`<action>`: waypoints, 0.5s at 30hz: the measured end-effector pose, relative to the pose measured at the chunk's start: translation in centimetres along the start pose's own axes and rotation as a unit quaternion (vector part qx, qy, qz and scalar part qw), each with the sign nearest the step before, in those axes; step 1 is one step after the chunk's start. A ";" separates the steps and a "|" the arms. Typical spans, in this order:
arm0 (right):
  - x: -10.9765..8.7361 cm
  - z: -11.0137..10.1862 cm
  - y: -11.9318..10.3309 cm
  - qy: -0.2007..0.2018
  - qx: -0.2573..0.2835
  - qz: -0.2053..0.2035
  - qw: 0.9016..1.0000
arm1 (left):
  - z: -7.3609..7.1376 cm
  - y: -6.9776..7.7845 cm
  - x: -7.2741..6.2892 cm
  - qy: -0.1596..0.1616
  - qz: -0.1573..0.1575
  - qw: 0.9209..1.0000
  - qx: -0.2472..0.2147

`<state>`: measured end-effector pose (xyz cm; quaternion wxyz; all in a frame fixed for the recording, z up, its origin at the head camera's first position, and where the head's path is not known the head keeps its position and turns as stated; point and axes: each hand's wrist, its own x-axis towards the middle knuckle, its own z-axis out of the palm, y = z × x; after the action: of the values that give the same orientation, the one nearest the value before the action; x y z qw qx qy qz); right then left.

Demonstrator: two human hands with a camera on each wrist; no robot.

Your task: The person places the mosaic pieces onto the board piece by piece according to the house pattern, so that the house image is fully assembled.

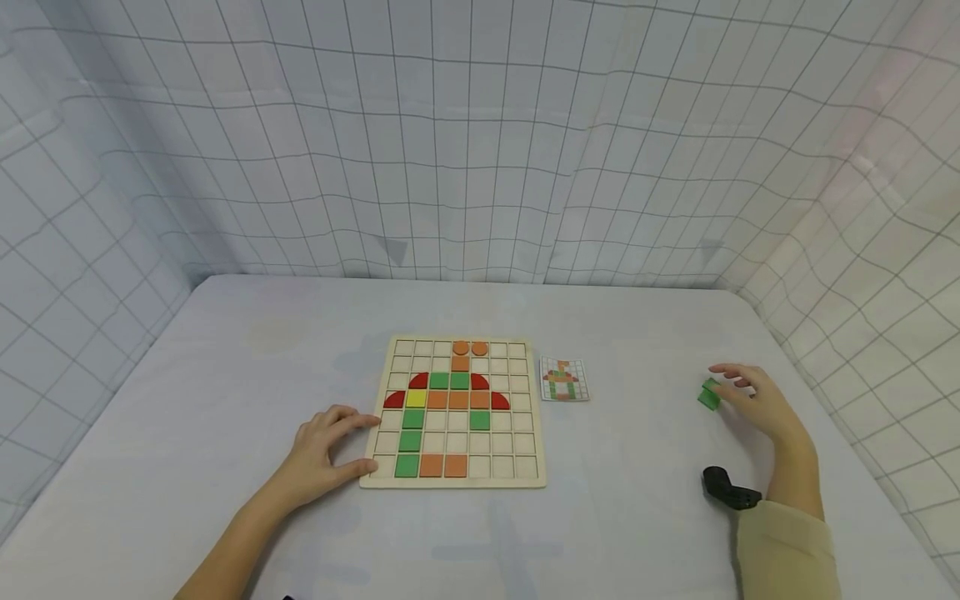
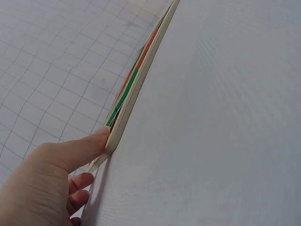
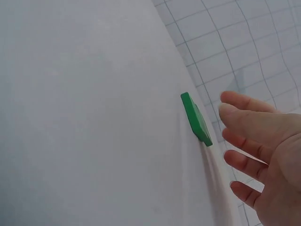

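A wooden grid board lies on the table, bearing a figure of green, orange, yellow and red tiles. My left hand rests at its left edge, thumb and index finger spread apart on the rim. In the left wrist view, the thumb touches the board's corner, with the other fingers low beside it. Far to the right, my right hand hovers by green square tiles that overlap on the cloth. The right wrist view shows relaxed, parted fingers just short of the green tiles, holding nothing.
A small pattern card with a similar coloured figure lies just right of the board. A black device is at the right wrist, by the beige sleeve. White grid-lined cloth hangs behind and at both sides of the table.
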<state>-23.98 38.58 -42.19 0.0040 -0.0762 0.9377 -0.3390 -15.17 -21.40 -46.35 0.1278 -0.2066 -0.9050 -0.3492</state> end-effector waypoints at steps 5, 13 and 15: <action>-0.5 0.1 1.2 0.011 -0.012 -0.021 1.000 | 0.0 0.0 0.0 -0.003 -0.003 1.000 0.001; -0.2 0.5 2.0 0.013 -0.053 -0.047 0.997 | 0.1 -0.1 0.0 -0.001 -0.001 1.000 -0.001; -0.2 0.5 2.0 0.004 -0.058 -0.031 0.998 | 0.1 -0.1 0.0 0.000 0.000 1.000 -0.001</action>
<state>-24.05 39.81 -43.88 -0.0146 -0.1044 0.9530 -0.2839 -15.22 -21.43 -46.48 0.1272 -0.2066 -0.9047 -0.3502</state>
